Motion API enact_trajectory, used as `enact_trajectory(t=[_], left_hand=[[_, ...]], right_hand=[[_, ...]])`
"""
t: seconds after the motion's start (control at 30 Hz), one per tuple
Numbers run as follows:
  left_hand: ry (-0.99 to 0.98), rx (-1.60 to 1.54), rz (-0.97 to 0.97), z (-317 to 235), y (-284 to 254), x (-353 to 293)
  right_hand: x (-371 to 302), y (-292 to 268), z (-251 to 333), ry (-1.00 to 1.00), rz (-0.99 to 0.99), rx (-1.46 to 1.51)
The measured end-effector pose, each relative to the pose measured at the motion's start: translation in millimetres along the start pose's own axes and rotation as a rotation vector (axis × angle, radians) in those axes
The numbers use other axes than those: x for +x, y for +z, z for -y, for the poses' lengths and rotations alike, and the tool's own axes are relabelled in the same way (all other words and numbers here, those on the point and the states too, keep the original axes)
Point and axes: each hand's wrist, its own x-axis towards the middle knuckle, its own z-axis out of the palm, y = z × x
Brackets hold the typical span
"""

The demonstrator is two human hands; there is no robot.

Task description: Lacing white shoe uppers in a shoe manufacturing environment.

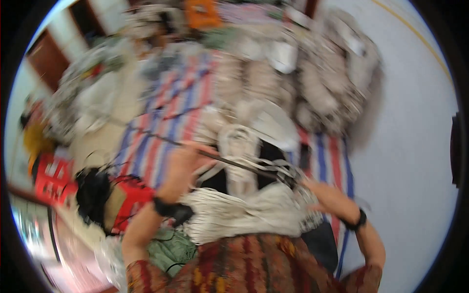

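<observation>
Black strip (237, 164), blurry-printed red box (51, 180)

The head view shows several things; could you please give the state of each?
Left hand: at the dark strand, grip blurred
Right hand: near the strand's lower end, grip unclear
Dark strand: roughly straight between the hands
White cords: bundled
Striped sheet: spread out
Beige bundles: piled
Green cloth: crumpled
Black wristbands: worn

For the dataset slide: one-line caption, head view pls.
Blurred head view: left hand at a thin dark strip, right hand beside bundled white cords, a striped sheet beyond.
</observation>
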Motion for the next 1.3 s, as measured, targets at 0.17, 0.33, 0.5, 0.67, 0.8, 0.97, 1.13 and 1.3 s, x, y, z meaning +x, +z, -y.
enact_trajectory(t=[0.17, 0.33, 0.5, 0.67, 0.8, 0.97, 1.13, 1.3], left_hand=[[0.018, -0.269, -0.077, -6, -83, 32], [-0.022, -0.292, -0.082, 4, -141, 66], [0.003, -0.233, -0.149, -5, -184, 68], [0.228, 0.114, -0.094, -4, -81, 56], [0.073, -0.269, -0.217, 10, -102, 80], [0.012, -0.351, -0.339, -19, -97, 66], [-0.016, -0.248, -0.541, -35, -101, 68], [0.069, -0.298, -0.541, -37, -112, 72]], right_hand=[[-65, -8, -44, 0.327, -0.278, -0.218], [-127, 0, -70, 0.629, -0.704, -0.287], [-145, 0, -89, 0.761, -1.110, -0.427], [-176, -8, -116, 0.662, -1.293, -0.335], [-180, -42, -107, 0.759, -1.048, -0.053], [-171, -67, -130, 1.018, -0.291, 0.352], [-147, -39, -78, 0.731, -0.113, 0.646], [-116, 3, -38, 0.628, 0.007, 0.654]])
